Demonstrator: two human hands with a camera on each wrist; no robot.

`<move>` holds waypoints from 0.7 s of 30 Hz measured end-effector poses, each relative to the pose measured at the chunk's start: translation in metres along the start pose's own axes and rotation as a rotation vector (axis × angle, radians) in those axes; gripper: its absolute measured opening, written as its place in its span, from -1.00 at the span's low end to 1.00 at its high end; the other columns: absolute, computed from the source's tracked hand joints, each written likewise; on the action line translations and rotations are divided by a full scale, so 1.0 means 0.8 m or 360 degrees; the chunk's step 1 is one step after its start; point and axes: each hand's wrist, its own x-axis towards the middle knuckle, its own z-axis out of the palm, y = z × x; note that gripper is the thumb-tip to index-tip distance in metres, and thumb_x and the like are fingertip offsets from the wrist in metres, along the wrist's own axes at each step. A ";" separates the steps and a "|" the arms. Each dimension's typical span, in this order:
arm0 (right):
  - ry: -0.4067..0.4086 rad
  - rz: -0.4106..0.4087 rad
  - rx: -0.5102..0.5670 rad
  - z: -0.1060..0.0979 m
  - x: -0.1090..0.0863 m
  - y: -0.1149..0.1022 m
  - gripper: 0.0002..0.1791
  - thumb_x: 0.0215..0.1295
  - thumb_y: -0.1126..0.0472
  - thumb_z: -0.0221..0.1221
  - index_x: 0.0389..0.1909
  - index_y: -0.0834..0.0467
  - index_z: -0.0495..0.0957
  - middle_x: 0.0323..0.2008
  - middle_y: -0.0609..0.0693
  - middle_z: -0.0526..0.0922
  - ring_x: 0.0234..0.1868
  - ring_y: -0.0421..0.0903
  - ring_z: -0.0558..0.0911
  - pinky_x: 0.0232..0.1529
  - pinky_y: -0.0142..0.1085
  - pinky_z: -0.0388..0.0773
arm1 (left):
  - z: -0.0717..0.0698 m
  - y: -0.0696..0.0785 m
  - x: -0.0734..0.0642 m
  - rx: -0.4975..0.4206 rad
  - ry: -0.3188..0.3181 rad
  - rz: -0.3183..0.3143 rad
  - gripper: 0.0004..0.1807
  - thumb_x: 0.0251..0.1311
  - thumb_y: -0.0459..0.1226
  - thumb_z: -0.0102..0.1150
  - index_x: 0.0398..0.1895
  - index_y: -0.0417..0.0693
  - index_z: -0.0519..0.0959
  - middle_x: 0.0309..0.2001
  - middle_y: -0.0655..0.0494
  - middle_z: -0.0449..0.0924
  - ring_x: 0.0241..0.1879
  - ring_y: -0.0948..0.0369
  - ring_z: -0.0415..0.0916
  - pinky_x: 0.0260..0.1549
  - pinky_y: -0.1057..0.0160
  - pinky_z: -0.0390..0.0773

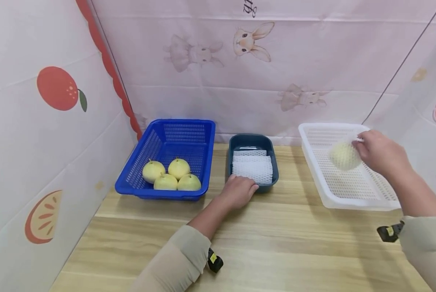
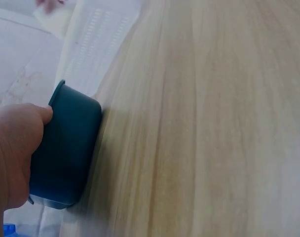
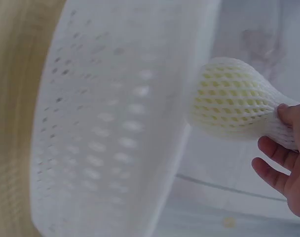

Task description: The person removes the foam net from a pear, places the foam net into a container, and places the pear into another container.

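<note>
My right hand pinches the loose end of a white foam fruit net with a pale yellow pear inside it. In the head view, the netted pear appears over the white plastic basket. My left hand grips the near rim of a dark teal box. The thumb shows at that rim in the left wrist view, while the other fingers are mostly hidden. Flat white foam nets lie stacked in the box.
At the left stands a blue basket with several bare yellow pears. All three containers are on a wooden table, close to a printed cloth backdrop. Another printed sheet borders the left side.
</note>
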 end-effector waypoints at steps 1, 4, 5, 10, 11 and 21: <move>0.0069 -0.0045 0.0023 -0.005 -0.005 -0.009 -0.70 0.45 0.20 0.04 -0.03 0.38 0.47 -0.04 0.41 0.53 -0.05 0.38 0.52 -0.17 0.31 0.43 | 0.001 -0.001 -0.001 -0.0024 0.0015 -0.0002 -0.65 0.51 0.01 -0.15 0.00 0.17 0.64 -0.03 0.27 0.68 0.05 0.22 0.56 0.08 0.12 0.34; 0.0291 -0.0261 0.0106 -0.014 -0.019 -0.040 -0.83 0.29 0.34 0.20 -0.17 0.35 0.52 -0.19 0.31 0.59 -0.20 0.24 0.57 -0.22 0.14 0.49 | 0.003 -0.002 -0.004 -0.0106 0.0077 0.0010 -0.65 0.50 0.01 -0.12 0.05 0.15 0.63 0.01 0.25 0.67 0.09 0.24 0.54 0.13 0.14 0.35; 0.0359 -0.0353 0.0129 -0.015 -0.023 -0.050 -0.84 0.21 0.38 0.26 -0.22 0.33 0.54 -0.26 0.25 0.61 -0.26 0.18 0.58 -0.24 0.05 0.52 | 0.003 -0.002 -0.005 -0.0134 0.0097 0.0017 -0.63 0.50 0.01 -0.12 0.08 0.13 0.62 0.04 0.24 0.66 0.12 0.24 0.53 0.20 0.14 0.33; 0.0472 -0.0768 0.0274 0.003 -0.043 -0.112 -0.70 -0.08 0.48 0.38 -0.32 0.20 0.56 -0.38 0.00 0.63 -0.41 -0.07 0.62 -0.39 -0.32 0.56 | -0.010 -0.006 -0.022 -0.0291 0.0194 0.0044 -0.54 0.50 0.04 -0.15 0.22 0.02 0.53 0.20 0.15 0.57 0.30 0.21 0.41 0.47 0.08 0.07; 0.0435 -0.0812 0.0312 0.009 -0.047 -0.125 -0.70 -0.08 0.48 0.38 -0.31 0.17 0.57 -0.36 -0.03 0.64 -0.41 -0.09 0.64 -0.40 -0.34 0.59 | -0.013 -0.006 -0.027 -0.0332 0.0219 0.0046 -0.54 0.50 0.04 -0.16 0.24 0.02 0.52 0.22 0.15 0.55 0.31 0.21 0.39 0.47 0.09 0.07; 0.0109 -0.0923 0.0425 0.089 -0.071 -0.208 -0.87 0.20 0.24 0.32 -0.26 0.05 0.59 -0.31 -0.16 0.61 -0.34 -0.28 0.58 -0.34 -0.28 0.60 | -0.038 -0.010 -0.080 -0.0908 0.0197 0.0075 -0.52 0.39 0.06 0.05 0.26 0.09 0.52 0.24 0.20 0.53 0.11 0.22 0.54 0.01 0.26 0.58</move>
